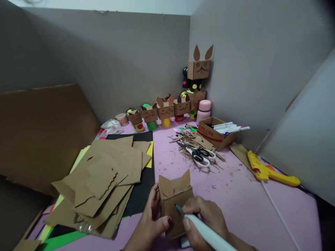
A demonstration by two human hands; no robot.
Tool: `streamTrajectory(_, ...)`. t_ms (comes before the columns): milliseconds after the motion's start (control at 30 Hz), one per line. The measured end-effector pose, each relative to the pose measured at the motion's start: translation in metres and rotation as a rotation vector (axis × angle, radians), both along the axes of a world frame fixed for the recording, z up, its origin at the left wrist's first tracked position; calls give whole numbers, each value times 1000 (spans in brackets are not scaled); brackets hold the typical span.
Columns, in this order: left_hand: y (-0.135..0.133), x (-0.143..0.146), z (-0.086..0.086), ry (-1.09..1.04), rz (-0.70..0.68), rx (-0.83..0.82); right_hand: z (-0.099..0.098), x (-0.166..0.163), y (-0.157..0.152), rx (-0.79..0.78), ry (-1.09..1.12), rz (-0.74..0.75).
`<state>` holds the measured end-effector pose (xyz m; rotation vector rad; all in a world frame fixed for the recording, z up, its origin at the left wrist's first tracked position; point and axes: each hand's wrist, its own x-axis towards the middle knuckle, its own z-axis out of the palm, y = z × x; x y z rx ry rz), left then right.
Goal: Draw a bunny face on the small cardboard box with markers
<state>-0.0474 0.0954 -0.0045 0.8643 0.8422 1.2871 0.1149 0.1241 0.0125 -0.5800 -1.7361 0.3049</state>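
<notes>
A small cardboard box (171, 209) with two pointed cardboard ears stands upright near the front of the table. My left hand (153, 219) is closed around its left side, the thumb pressed on the front face. Pinched in my right hand (206, 216) is a white marker (206, 233), its dark tip touching or almost touching the box front, where a small dark mark shows. Partly hidden under my right hand, a white and dark piece, perhaps a marker cap (184, 242), lies beside the box.
Cardboard sheets (104, 177) are piled at left. Scissors (200, 155) rest on cardboard scraps. Behind are a marker box (214, 134), a pink bottle (203, 111) and several animal-faced figures (165, 111). A yellow glue gun (272, 170) lies at right, its cord behind it.
</notes>
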Motion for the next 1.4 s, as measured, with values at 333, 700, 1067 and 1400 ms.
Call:
streamTrajectory(333, 0, 1, 1, 4, 15, -8, 2, 0, 0, 4, 17, 46)
streamTrajectory(700, -1, 2, 0, 19, 28, 5, -8, 2, 0, -25, -3, 74)
streamTrajectory(1067, -1, 3, -1, -19, 37, 7, 3, -2, 3, 19, 20, 32)
streamTrajectory(1400, 1, -1, -11, 12, 16, 38, 8, -5, 2, 29, 54, 23)
